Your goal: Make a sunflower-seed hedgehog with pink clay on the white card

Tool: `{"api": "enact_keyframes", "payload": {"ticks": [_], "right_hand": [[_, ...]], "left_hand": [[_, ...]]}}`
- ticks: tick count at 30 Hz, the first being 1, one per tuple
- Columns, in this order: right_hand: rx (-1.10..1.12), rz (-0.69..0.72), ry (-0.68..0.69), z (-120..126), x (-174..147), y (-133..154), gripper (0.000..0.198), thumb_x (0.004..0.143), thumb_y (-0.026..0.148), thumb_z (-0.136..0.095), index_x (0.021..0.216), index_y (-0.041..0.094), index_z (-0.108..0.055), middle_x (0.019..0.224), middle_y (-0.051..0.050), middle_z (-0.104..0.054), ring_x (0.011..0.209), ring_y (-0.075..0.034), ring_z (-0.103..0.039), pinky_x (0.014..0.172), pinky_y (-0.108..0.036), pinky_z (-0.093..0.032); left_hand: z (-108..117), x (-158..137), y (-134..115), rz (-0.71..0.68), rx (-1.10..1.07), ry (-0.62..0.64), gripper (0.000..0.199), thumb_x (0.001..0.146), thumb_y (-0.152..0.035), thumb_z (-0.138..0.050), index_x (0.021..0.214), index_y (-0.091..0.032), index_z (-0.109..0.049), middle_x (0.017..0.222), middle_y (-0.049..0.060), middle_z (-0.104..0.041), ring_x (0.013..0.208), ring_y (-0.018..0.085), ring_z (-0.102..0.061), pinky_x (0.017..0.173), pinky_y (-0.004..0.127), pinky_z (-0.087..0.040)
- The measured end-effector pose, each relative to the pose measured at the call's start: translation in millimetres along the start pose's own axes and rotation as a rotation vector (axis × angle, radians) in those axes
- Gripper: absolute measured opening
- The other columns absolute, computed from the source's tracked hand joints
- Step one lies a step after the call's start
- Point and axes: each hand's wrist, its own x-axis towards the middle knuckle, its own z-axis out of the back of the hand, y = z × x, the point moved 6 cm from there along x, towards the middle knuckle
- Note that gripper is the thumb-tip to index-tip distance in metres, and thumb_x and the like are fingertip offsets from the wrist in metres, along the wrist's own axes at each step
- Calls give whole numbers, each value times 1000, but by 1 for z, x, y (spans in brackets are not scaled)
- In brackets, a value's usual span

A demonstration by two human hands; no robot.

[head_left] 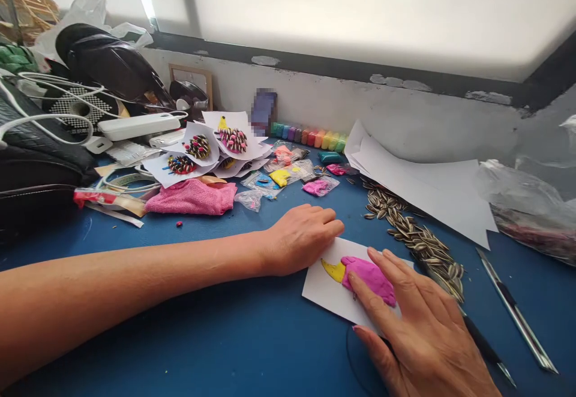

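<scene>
A white paper card (317,292) lies on the blue table, bearing a flattened patch of magenta modelling clay (369,278) with a yellow crescent-shaped piece (333,270) at its left end. At the card's upper left edge rests my left hand (302,238), its fingers curled and their tips hidden, so what they hold, if anything, does not show. My right hand (416,319) lies over the card's right side with fingers spread. Its index fingertip touches the clay near the yellow piece, while the thumb is off the card's lower edge.
Sunflower seeds (425,244) lie in a pile beyond my right hand, with a craft knife (517,313) and a pen (490,349) to the right. Further back are white sheets (418,175), bagged clay (320,186), a pink cloth (193,197) and seed-covered clay figures (233,140) on paper.
</scene>
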Motion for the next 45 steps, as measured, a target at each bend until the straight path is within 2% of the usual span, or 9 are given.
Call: {"api": "enact_keyframes", "payload": {"ticks": [5,9,13,19,27,40,45], "right_hand": [[-36,-48,-8,3,-2,-5,51,97,41,-49,140,16,-58,151,-23,-45,137,-38,-45,98,-51,-48],[-87,-60,-8,4,1,-7,45,98,41,-43,133,22,-65,145,-22,-51,129,-36,-53,89,-50,-53],[-123,-70,-20,6,2,-8,41,97,38,-44,128,25,-68,141,-20,-56,125,-34,-57,88,-50,-55],[-150,-111,-66,7,-3,-12,43,99,39,-40,124,21,-70,136,-22,-59,122,-33,-59,85,-48,-56],[-187,-52,-37,8,2,-14,41,97,35,-44,115,19,-77,130,-27,-61,115,-38,-62,79,-52,-58],[-177,-122,-10,5,-4,-23,45,100,40,-40,124,17,-71,136,-22,-60,121,-34,-62,86,-48,-59],[-232,-66,-12,5,-12,-18,53,98,46,-38,123,12,-71,131,-29,-61,116,-42,-63,76,-54,-61]], "left_hand": [[0,0,0,2,3,3,16,98,-14,-46,91,-18,-59,90,5,-63,81,20,-59,72,33,-42],[-1,0,0,1,-2,2,17,99,-15,-44,92,-19,-59,91,5,-63,80,19,-59,72,33,-41],[0,0,1,8,-4,-4,17,99,-15,-44,91,-18,-59,90,5,-63,79,19,-58,71,33,-41],[0,0,0,6,-5,-18,16,99,-14,-45,90,-19,-57,89,4,-62,78,19,-58,71,32,-41],[1,0,0,-7,3,-25,16,98,-14,-45,89,-19,-58,88,4,-62,77,19,-58,70,32,-41],[1,0,1,-1,-15,-19,19,100,-15,-44,90,-18,-60,90,5,-62,77,18,-58,72,32,-43],[2,-1,4,30,-46,-6,16,100,-18,-47,97,-17,-63,96,6,-63,83,19,-60,77,32,-45]]}}
